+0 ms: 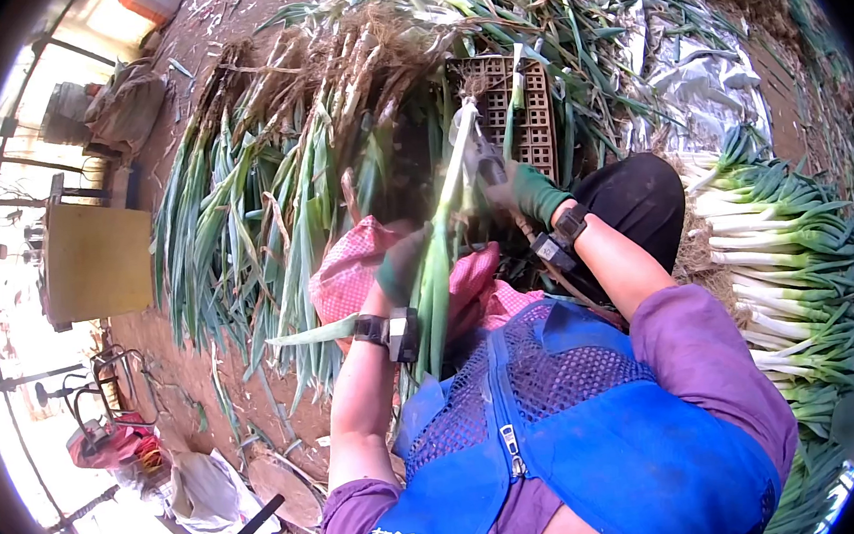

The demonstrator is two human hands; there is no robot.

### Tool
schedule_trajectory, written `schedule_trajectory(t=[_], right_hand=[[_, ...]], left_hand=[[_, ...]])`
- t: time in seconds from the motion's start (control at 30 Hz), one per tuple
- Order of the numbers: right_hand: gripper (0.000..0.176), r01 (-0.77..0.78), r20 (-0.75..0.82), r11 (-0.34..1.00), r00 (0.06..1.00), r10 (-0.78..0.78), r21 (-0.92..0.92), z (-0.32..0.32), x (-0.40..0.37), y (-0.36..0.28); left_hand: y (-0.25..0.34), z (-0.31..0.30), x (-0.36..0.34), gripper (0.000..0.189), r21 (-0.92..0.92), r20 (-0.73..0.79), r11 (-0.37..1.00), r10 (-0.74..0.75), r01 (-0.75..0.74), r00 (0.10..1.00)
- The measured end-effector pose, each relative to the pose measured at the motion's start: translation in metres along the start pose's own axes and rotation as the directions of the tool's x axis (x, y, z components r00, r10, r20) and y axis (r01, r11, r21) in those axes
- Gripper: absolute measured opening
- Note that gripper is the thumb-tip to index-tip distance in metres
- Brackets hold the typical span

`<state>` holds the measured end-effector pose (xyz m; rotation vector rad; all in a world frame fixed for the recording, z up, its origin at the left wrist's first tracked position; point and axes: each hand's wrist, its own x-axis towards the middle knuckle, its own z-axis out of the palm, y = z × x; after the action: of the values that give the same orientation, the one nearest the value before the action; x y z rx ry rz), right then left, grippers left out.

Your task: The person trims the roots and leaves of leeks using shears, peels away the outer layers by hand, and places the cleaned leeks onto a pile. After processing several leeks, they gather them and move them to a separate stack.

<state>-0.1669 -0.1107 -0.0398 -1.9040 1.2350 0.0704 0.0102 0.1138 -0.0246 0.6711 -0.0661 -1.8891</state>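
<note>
My left hand (402,267), in a dark green glove, is closed around the leafy part of a leek (455,169). The leek stands slanted, its roots pointing away from me and its green leaves hanging toward my lap. Close to its white stem, my gloved right hand (529,191) is wrapped around a grey hand tool (490,168) that looks like an air gun, partly blurred. A brown hose (574,281) runs below that hand. Under my left forearm lies a pink checked cloth (347,268) across my lap.
Unpeeled leeks with soil-covered roots (285,178) are heaped ahead to the left. A brown slatted plastic crate (535,108) stands ahead, with leaf scraps around it. Cleaned leeks (768,270) lie in a row on the right, near silvery sheeting (704,85). A yellowish box (96,261) is at far left.
</note>
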Motion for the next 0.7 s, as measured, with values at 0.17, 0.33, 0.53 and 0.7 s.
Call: schedule_trajectory(t=[0.17, 0.33, 0.53, 0.7], right_hand=[[0.058, 0.012, 0.007, 1.0, 1.0, -0.012, 0.02, -0.005, -0.001, 0.002], [0.051, 0.06, 0.008, 0.998, 0.998, -0.06, 0.036, -0.011, -0.017, -0.013], [0.06, 0.082, 0.156, 0.995, 0.984, -0.09, 0.057, -0.009, -0.027, -0.002], [0.054, -0.019, -0.001, 0.999, 1.0, 0.019, 0.034, 0.0, -0.026, 0.01]], left_hand=[[-0.004, 0.003, 0.0, 0.041, 0.055, -0.064, 0.998, 0.035, -0.031, 0.997], [-0.006, 0.011, 0.0, 0.037, 0.034, -0.141, 0.999, 0.028, -0.023, 0.99], [-0.005, -0.001, 0.001, 0.042, 0.072, -0.142, 0.997, 0.002, 0.008, 0.99], [-0.01, 0.022, 0.003, 0.04, 0.294, -0.343, 0.95, 0.002, 0.105, 0.939]])
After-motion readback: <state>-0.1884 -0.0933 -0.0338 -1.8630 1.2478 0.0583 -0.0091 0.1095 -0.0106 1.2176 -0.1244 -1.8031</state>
